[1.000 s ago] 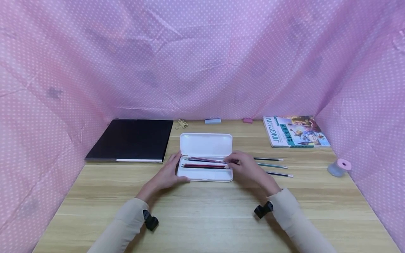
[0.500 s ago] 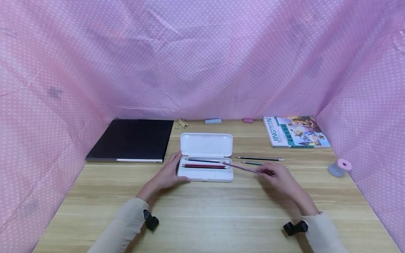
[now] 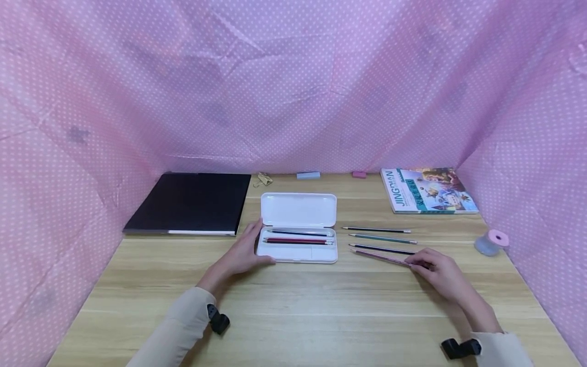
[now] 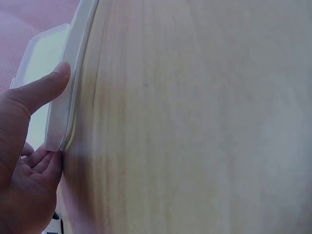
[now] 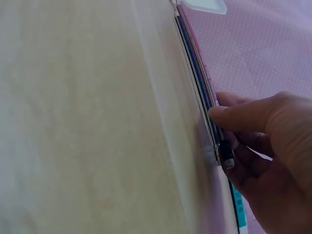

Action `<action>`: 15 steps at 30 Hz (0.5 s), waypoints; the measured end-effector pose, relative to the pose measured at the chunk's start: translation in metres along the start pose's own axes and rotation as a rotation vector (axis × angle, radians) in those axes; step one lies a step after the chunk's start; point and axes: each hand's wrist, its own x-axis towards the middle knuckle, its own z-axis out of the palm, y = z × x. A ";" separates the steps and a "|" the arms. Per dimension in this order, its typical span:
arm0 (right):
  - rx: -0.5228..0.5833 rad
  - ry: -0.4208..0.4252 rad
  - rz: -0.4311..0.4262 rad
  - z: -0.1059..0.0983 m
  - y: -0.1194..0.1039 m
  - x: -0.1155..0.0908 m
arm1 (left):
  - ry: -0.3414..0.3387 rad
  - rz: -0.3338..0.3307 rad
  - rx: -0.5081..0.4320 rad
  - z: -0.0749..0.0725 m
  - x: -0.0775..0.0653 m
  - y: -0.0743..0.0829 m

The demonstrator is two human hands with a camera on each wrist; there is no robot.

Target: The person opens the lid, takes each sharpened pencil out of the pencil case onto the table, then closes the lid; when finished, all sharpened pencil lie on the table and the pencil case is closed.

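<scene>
A white pencil case (image 3: 293,257) lies on the table with its lid raised. Inside are a dark blue pencil (image 3: 300,233) and red-and-black pencils (image 3: 298,241). My left hand (image 3: 240,252) holds the case's left end, the thumb (image 4: 56,80) on its front wall and fingers at its short side. To the right of the case, my right hand (image 3: 440,272) pinches a pinkish pencil (image 3: 380,257) near its blunt end. Just behind it lie a dark pencil (image 3: 380,248), a green pencil (image 3: 382,238) and a black pencil (image 3: 376,230), roughly side by side.
At the back left is a black folder (image 3: 192,204), with a binder clip (image 3: 263,180) beside it. A blue block (image 3: 308,175) and a pink block (image 3: 359,175) sit along the back. A book (image 3: 428,191) and a pink-topped container (image 3: 491,243) stand at the right.
My right hand has carried the pinkish pencil from the case out to the right and forward, down beside the other loose pencils. The left hand has stayed on the case.
</scene>
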 end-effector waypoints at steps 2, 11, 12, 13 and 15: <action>-0.006 0.004 0.001 0.001 0.003 0.000 | 0.001 0.005 -0.001 0.000 0.000 0.000; -0.013 -0.002 0.017 0.003 0.007 0.000 | -0.004 0.012 0.000 0.000 0.000 0.000; -0.013 -0.003 0.019 0.003 0.007 0.000 | -0.003 0.013 -0.003 0.000 0.000 0.001; -0.016 -0.003 0.020 0.003 0.007 0.000 | -0.003 0.011 -0.004 0.000 0.000 0.001; -0.015 0.000 0.022 0.004 0.007 0.000 | -0.003 0.009 -0.009 0.000 0.000 0.001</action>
